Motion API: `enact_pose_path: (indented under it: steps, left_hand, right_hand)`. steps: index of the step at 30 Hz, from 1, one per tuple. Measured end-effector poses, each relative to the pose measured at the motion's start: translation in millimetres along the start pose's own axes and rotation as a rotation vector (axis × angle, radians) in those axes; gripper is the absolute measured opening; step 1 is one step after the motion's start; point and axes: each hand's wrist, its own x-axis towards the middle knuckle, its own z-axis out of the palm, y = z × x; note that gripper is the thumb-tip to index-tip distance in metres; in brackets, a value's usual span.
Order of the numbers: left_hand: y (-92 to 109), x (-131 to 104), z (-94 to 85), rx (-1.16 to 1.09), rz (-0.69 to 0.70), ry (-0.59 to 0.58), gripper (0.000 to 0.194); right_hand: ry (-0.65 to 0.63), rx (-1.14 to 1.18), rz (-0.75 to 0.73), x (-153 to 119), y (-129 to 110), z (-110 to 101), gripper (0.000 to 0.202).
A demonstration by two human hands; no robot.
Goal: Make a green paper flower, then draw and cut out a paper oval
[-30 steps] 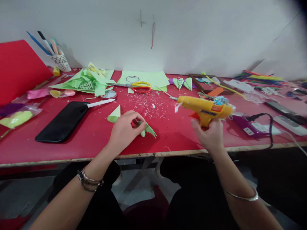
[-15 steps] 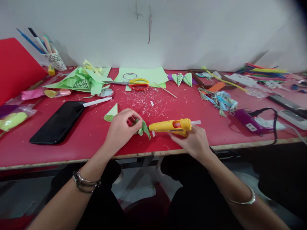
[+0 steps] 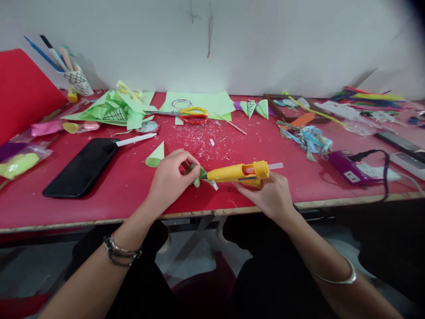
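Observation:
Near the table's front edge my left hand is closed, pinching a small green paper piece between thumb and fingers. My right hand is wrapped round the grip of a yellow glue gun, which points left. Its nozzle meets the green paper piece or is right beside it. A clear glue stick juts from the gun's back end. Just behind my left hand a light green paper cone lies on the red table.
A black phone lies at left, with green paper scraps behind it. Scissors lie at the back middle among paper shreds. Two green cones sit farther right. Tassels and a purple power box are on the right.
The glue gun's nozzle has come up to the green paper piece, which now sits more level in my left hand. The whole view has shifted slightly.

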Motion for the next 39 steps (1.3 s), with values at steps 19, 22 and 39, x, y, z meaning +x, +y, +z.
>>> enact_pose_path:
  steps: [19,22,39]
  left_hand:
    - [-0.9,0.7,-1.0,-0.012,-0.001,-0.033,0.007]
    - [-0.8,0.9,-3.0,-0.002,-0.006,-0.046,0.007]
    - [-3.3,2.8,-11.1,0.014,-0.013,-0.101,0.005]
  right_hand:
    - [-0.11,-0.094,-0.005,2.7,-5.9,1.5,0.026]
    - [-0.112,-0.098,-0.024,2.5,-6.6,0.8,0.026]
    - [-0.175,-0.135,-0.087,5.1,-11.9,-3.8,0.033]
